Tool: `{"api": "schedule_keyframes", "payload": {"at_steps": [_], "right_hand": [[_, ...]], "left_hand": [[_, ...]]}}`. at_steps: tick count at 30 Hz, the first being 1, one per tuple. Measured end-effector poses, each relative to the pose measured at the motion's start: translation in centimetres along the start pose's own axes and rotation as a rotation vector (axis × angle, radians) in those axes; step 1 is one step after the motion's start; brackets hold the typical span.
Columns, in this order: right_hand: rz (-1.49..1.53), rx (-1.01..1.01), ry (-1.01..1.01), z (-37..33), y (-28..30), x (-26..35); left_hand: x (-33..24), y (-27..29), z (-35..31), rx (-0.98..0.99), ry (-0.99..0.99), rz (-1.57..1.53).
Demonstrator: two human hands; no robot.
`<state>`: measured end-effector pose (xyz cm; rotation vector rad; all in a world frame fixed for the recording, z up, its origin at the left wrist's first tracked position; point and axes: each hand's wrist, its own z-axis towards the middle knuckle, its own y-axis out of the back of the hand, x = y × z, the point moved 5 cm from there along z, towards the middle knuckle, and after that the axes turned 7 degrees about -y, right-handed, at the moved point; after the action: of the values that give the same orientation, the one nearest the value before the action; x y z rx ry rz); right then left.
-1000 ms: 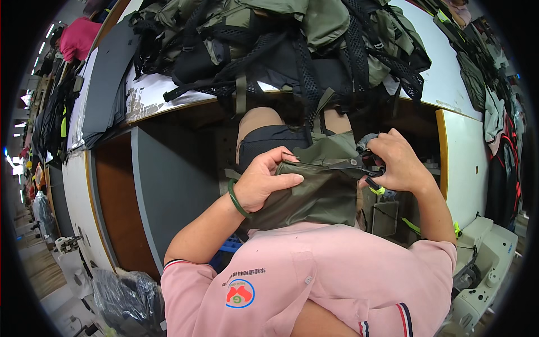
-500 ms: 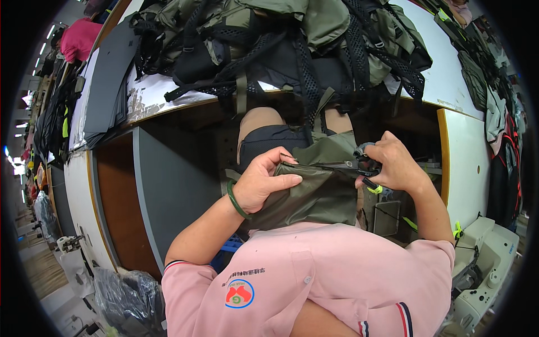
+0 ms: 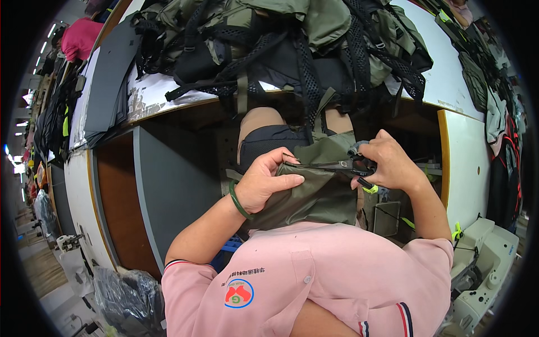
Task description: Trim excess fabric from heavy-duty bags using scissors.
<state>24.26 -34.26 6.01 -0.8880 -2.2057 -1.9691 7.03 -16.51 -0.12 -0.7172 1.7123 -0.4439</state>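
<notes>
My left hand (image 3: 263, 182) pinches the edge of an olive-green fabric piece (image 3: 317, 194) that lies across my lap, thumb on top. A green bangle circles that wrist. In my right hand (image 3: 391, 162) are dark scissors (image 3: 341, 165), its fingers around the handles. The blades point left along the fabric's upper edge, with their tips close to my left fingers; whether they are parted is hard to see. A bright yellow-green tag or cord (image 3: 369, 187) shows just under the right hand. Olive cloth runs on up from the blades toward the table edge.
A pile of olive and black backpacks (image 3: 269, 50) covers the white table, its mesh straps hanging over the front edge. Grey sheets (image 3: 109, 78) lie at the left. An open compartment has a grey panel (image 3: 174, 185). A sewing machine (image 3: 485, 269) stands at lower right.
My right hand and the scissors have shifted slightly left along the fabric edge, bringing the blade tips nearer my left fingers. My left hand keeps its pinch, nearly still.
</notes>
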Motion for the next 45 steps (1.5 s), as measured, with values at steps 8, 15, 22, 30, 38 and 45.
{"api": "schedule_keyframes", "payload": {"at_steps": [8, 15, 22, 30, 38, 45], "right_hand": [[0.077, -0.009, 0.01, -0.2, -0.3, 0.3], [0.028, -0.023, 0.017, -0.3, -0.9, -0.2], [0.116, -0.026, -0.078, -0.4, -1.3, -0.4], [0.005, 0.007, -0.042, 0.1, 0.4, 1.2], [-0.021, 0.022, -0.025, 0.4, 0.4, 2.1], [0.033, 0.101, -0.105, 0.2, -0.7, 1.6]], "left_hand": [[0.3, 0.1, 0.1, -0.013, 0.005, 0.006], [0.3, 0.1, 0.1, -0.01, -0.027, 0.033], [0.3, -0.1, 0.1, -0.035, -0.022, 0.064], [0.1, -1.0, 0.4, 0.015, -0.14, 0.265], [0.5, -1.0, 0.3, 0.029, -0.109, 0.32], [0.6, -1.0, 0.3, 0.016, -0.168, 0.324]]}}
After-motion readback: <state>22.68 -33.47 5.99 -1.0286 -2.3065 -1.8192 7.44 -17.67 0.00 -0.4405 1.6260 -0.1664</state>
